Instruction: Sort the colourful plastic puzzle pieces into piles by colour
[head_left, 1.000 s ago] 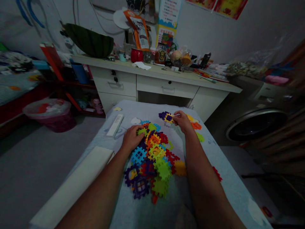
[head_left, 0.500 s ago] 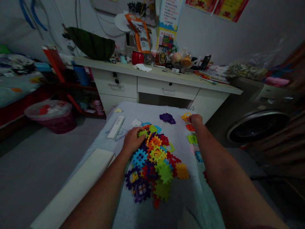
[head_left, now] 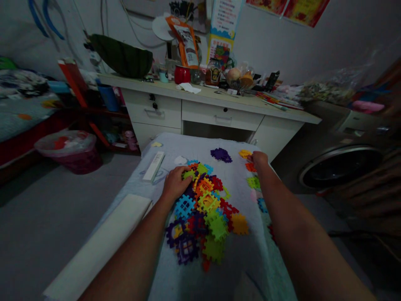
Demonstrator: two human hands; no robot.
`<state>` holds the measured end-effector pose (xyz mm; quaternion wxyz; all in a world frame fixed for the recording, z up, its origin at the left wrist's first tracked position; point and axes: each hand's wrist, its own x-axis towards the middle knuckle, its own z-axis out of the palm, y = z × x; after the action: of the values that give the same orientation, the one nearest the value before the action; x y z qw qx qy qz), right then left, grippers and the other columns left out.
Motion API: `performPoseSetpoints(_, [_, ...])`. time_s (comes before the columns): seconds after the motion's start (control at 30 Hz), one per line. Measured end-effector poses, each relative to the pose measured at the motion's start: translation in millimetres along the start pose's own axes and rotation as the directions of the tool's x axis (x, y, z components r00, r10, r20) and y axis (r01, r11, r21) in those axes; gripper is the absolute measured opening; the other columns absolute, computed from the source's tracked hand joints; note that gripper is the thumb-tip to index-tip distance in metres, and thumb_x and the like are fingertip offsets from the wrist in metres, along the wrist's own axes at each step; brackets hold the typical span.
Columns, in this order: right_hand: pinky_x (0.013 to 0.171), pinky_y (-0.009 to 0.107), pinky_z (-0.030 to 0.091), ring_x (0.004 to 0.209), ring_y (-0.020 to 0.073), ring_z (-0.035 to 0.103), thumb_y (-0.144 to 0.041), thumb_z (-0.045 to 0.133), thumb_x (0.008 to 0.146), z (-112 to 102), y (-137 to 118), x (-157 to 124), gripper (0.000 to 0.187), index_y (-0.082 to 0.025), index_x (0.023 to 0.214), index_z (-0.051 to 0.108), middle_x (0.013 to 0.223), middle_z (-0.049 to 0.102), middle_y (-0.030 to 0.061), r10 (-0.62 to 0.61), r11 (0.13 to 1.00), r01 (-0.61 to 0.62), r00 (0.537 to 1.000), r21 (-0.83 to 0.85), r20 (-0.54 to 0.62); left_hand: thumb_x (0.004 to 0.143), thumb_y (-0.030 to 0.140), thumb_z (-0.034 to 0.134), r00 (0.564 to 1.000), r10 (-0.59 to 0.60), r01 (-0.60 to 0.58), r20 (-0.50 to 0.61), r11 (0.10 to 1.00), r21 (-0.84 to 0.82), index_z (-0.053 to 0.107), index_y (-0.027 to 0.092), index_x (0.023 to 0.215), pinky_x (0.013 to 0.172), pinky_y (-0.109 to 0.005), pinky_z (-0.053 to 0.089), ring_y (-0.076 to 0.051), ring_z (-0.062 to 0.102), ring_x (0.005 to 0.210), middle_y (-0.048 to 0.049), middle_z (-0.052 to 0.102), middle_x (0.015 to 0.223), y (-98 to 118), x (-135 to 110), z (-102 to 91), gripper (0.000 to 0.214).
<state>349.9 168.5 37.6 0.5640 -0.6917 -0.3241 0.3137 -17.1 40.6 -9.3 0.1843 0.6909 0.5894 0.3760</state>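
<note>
A heap of colourful plastic interlocking tiles with toothed edges lies on the cloth-covered table (head_left: 238, 267). My left hand (head_left: 177, 182) rests at the heap's far left side, its thumb and fingers around a green tile (head_left: 189, 174). A yellow tile (head_left: 208, 201) and a blue window tile (head_left: 184, 207) lie in the heap. At the table's far right, my right hand (head_left: 259, 159) has its fingers closed at the edge of another yellow tile (head_left: 244, 153), which lies nearly flat. Nearer me in that row are an orange tile (head_left: 250, 167), a green one (head_left: 253, 182) and a blue one (head_left: 262, 205), partly behind my forearm.
Purple tiles (head_left: 221, 154) lie apart near the far edge. A narrow white box (head_left: 153, 167) and a long white box (head_left: 103, 246) are on the left. Beyond stands a cluttered white desk (head_left: 213, 100), with a washing machine (head_left: 338, 146) right and a bin (head_left: 69, 152) left.
The yellow tile under my right hand has gone from raised to nearly flat, beyond the orange tile. My left hand stays on the heap. The view has shifted slightly.
</note>
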Motion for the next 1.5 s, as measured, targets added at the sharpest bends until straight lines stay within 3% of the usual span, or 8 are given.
performPoseSetpoints(0.17, [0.047,0.017,0.048,0.05,0.0074,0.056,-0.005,0.056,0.076,-5,-6,-43,0.016,-0.018,0.085,0.057,0.065,0.057,-0.0024,0.016,1.0,-0.014,0.998,0.028,-0.054,0.078,0.03,0.059,1.0,-0.014,0.014,-0.009,1.0,-0.015,0.065,0.024,0.106,0.094,-0.039,0.046,-0.024,0.06,0.108,-0.0058,0.066,0.114,2,0,-0.6,0.03])
performPoseSetpoints(0.3, [0.052,0.019,0.05,0.057,0.0083,0.06,-0.009,0.057,0.074,-7,-9,-93,0.013,-0.018,0.083,0.059,0.075,0.063,-0.001,-0.085,0.996,0.082,0.981,0.021,0.175,0.077,0.031,0.06,1.0,-0.025,0.025,-0.007,1.0,-0.01,0.065,0.024,0.106,0.094,-0.04,0.046,-0.025,0.06,0.108,-0.006,0.067,0.114,3,-1,-1.0,0.031])
performPoseSetpoints(0.47, [0.059,0.023,0.045,0.064,0.0121,0.059,-0.016,0.063,0.073,-14,-7,-149,0.01,-0.017,0.083,0.064,0.071,0.063,-0.0011,-0.15,0.879,0.4,0.749,-0.26,0.645,0.078,0.031,0.059,1.0,-0.015,0.015,0.004,1.0,0.007,0.066,0.023,0.103,0.094,-0.039,0.046,-0.025,0.061,0.106,-0.0063,0.067,0.111,5,0,-2.7,0.028])
performPoseSetpoints(0.6, [0.064,0.024,0.04,0.07,0.0127,0.056,-0.013,0.062,0.073,-18,-1,-174,0.014,-0.017,0.085,0.066,0.076,0.064,0.0,-0.147,0.647,0.644,0.631,-0.408,0.762,0.077,0.031,0.059,1.0,-0.002,0.002,0.0,1.0,0.002,0.066,0.023,0.103,0.093,-0.038,0.047,-0.024,0.062,0.104,-0.006,0.068,0.111,6,0,-3.1,0.028])
performPoseSetpoints(0.77, [0.067,0.024,0.038,0.075,0.0136,0.054,-0.012,0.065,0.07,-16,6,-188,0.03,-0.016,0.1,0.066,0.089,0.065,0.0033,-0.084,0.487,0.704,0.627,-0.517,0.775,0.077,0.033,0.059,1.0,-0.012,0.012,-0.003,1.0,-0.002,0.066,0.023,0.103,0.091,-0.038,0.048,-0.024,0.062,0.104,-0.006,0.067,0.112,5,1,-2.0,0.029])
performPoseSetpoints(0.93, [0.068,0.024,0.039,0.075,0.0156,0.056,-0.008,0.06,0.072,-13,6,-194,0.038,-0.016,0.108,0.066,0.087,0.066,0.0049,-0.053,0.445,0.691,0.655,-0.57,0.754,0.078,0.034,0.059,1.0,-0.011,0.011,-0.004,1.0,0.021,0.066,0.023,0.103,0.091,-0.037,0.047,-0.024,0.062,0.104,-0.0065,0.068,0.111,5,1,-1.7,0.029])
performPoseSetpoints(1.27, [0.057,0.023,0.031,0.068,0.0133,0.05,-0.008,0.059,0.064,-17,7,-187,0.021,-0.018,0.082,0.06,0.078,0.062,0.0003,-0.085,0.5,0.636,0.711,-0.588,0.698,0.077,0.034,0.059,1.0,-0.011,0.011,0.008,1.0,0.016,0.066,0.022,0.106,0.091,-0.037,0.048,-0.025,0.062,0.104,-0.0072,0.067,0.115,2,2,-1.6,0.032])
performPoseSetpoints(1.5, [0.055,0.021,0.032,0.06,0.0101,0.047,-0.011,0.058,0.063,-49,-8,-166,0.014,-0.018,0.075,0.059,0.064,0.054,-0.0051,-0.083,0.711,0.551,0.683,-0.436,0.726,0.077,0.036,0.057,1.0,0.008,-0.008,0.008,1.0,0.002,0.066,0.022,0.107,0.092,-0.037,0.048,-0.025,0.062,0.104,-0.0074,0.067,0.115,-5,3,2.3,0.034])
